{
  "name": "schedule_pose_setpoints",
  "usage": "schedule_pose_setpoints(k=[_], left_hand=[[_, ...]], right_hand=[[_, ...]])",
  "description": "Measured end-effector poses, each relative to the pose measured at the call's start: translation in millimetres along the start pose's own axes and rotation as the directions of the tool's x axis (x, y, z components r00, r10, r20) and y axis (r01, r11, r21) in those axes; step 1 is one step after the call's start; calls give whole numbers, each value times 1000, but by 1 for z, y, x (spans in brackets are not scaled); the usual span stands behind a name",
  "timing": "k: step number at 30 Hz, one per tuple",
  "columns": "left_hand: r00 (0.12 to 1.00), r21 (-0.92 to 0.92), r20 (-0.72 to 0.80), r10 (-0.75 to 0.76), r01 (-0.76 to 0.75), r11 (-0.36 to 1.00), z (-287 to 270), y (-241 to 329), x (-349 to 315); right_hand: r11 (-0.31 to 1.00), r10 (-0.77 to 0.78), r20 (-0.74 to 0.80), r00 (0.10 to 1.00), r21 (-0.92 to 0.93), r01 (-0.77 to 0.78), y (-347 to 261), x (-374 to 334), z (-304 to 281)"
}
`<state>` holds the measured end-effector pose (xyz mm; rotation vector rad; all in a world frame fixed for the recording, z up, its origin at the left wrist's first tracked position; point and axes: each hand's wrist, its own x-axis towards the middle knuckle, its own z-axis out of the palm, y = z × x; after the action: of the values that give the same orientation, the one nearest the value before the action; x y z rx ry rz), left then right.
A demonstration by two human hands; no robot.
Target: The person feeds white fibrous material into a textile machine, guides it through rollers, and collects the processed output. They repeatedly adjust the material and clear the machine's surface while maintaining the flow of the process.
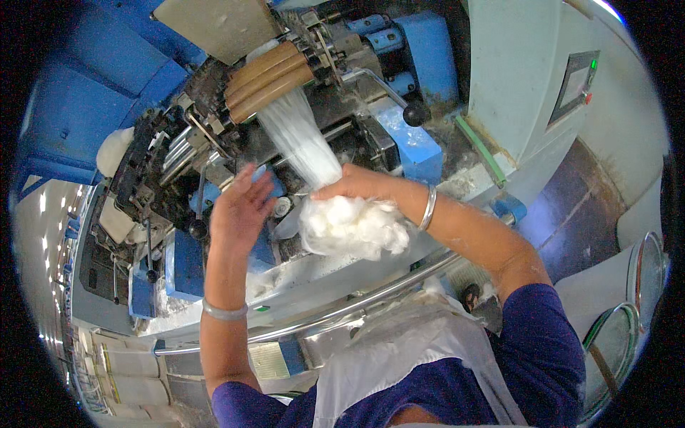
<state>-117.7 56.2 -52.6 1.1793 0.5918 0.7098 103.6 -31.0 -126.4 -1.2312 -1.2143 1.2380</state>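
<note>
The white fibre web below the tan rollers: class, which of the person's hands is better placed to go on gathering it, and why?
Probably the right hand: it grips the fibre web where it meets the fluffy wad. The left hand is open beside it, holding nothing.

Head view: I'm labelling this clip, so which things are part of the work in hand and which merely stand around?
In hand:
right hand gripping the white fibre clump
fibre web coming off the tan rollers
left hand, fingers spread, beside it

Standing around:
control panel
black knob lever
chrome rail
metal-rimmed cans
</note>
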Motion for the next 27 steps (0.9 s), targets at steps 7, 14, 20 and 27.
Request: schedule_pose_setpoints(k=[7, 14, 20, 27], left_hand=[[934, -67, 191, -302, 320, 945, 33, -23, 81], [983, -246, 119, -141, 167, 955, 40, -13, 115], [989, -304, 137, -62, 102, 947, 23, 8, 131], [992, -153, 93, -84, 97, 983, 43, 10, 118]], right_hand=[[969, -50, 138, 989, -233, 82, -8, -1, 9], [887, -263, 39, 964, -382, 258, 1, -5, 32], [231, -521, 244, 818, -882, 410, 22, -58, 56], [239, -865, 206, 458, -632, 737, 98, -130, 14]])
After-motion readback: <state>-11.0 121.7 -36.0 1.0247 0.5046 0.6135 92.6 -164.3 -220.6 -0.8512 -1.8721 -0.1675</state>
